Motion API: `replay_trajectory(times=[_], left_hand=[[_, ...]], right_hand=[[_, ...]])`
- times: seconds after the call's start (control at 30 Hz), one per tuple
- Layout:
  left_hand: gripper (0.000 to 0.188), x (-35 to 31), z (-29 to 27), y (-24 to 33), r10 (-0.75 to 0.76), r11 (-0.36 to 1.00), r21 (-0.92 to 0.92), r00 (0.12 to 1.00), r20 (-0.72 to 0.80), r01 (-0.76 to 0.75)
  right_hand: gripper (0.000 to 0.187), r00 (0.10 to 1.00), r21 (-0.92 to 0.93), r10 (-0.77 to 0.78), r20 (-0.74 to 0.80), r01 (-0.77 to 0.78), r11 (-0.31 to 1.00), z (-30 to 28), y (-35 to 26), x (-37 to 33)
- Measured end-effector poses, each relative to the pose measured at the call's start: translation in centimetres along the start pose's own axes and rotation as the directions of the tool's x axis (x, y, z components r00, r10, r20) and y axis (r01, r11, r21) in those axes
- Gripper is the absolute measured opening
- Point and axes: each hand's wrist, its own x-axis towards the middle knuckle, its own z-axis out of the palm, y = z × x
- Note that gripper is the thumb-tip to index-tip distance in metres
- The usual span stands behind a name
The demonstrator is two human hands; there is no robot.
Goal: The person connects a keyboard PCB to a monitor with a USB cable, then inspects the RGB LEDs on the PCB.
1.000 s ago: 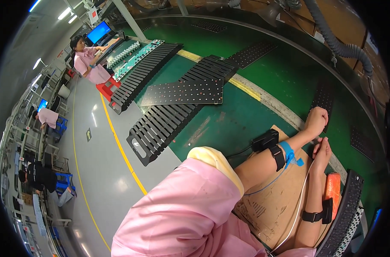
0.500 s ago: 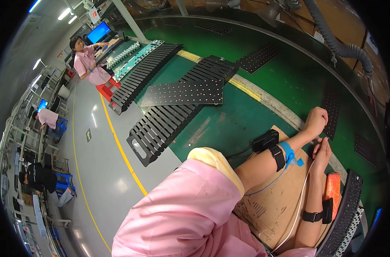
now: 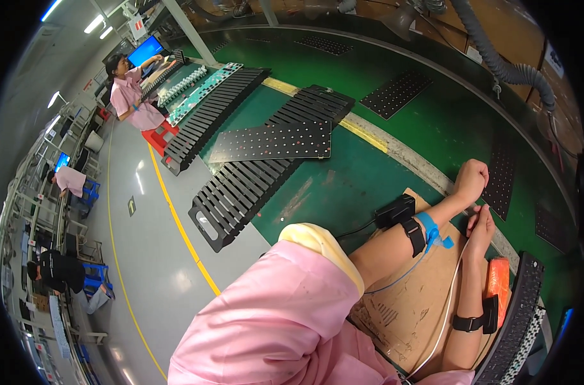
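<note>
My left hand (image 3: 470, 179) is closed in a fist at the edge of the green conveyor belt (image 3: 382, 173), right beside a black perforated panel (image 3: 500, 176) lying on the belt. Nothing shows inside the fist. That forearm carries a black strapped device (image 3: 398, 215) and a blue wrist strap (image 3: 433, 232). My right hand (image 3: 481, 230) lies just below the fist with its fingers stretched out, holding nothing, close to the blue strap. A black band (image 3: 473, 321) circles the right wrist. Both forearms rest over a brown cardboard sheet (image 3: 414, 308).
A large black perforated panel (image 3: 273, 141) lies across black slatted racks (image 3: 240, 189). An orange object (image 3: 497, 282) and a black pegged tray (image 3: 516, 327) sit at lower right. A person in pink (image 3: 131, 96) works at the far left station. A grey hose (image 3: 497, 58) hangs above.
The black perforated panels on the belt have drifted down past my left fist. The person in pink at the far station has shifted a little. My hands have barely moved.
</note>
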Motion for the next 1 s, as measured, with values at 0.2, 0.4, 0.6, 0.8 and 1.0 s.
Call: replay_trajectory(times=[0.2, 0.4, 0.6, 0.8, 1.0], left_hand=[[0.014, 0.2, -0.6, 1.1, 0.039, 0.999, 0.004, 0.999, 0.007, -0.039], [0.011, 2.4, -5.4, 12.4, 0.274, 0.946, 0.169, 0.961, 0.046, -0.278], [0.042, 2.1, -15.7, 17.3, 0.182, 0.380, 0.865, 0.943, 0.279, -0.329], [0.066, 1.8, -23.9, 11.5, -0.402, -0.173, 0.977, 0.896, -0.189, 0.128], [0.064, -0.5, -25.7, 8.8, -0.490, -0.265, 0.956, 0.836, -0.247, 0.127]], right_hand=[[0.031, 1.000, -0.002, -0.005, -0.002, 0.005, 1.000, 0.2, 0.0, -0.2], [0.032, 1.000, -0.048, -0.012, -0.015, 0.011, 0.999, 0.2, -0.3, -0.1], [0.033, 0.998, -0.079, -0.062, -0.027, 0.060, 0.995, 0.6, -0.1, -0.2], [0.034, 0.995, -0.098, -0.096, -0.036, 0.092, 0.991, 0.9, -0.5, -0.7], [0.033, 0.993, -0.114, -0.101, -0.063, 0.094, 0.989, 0.9, -0.2, -0.7]])
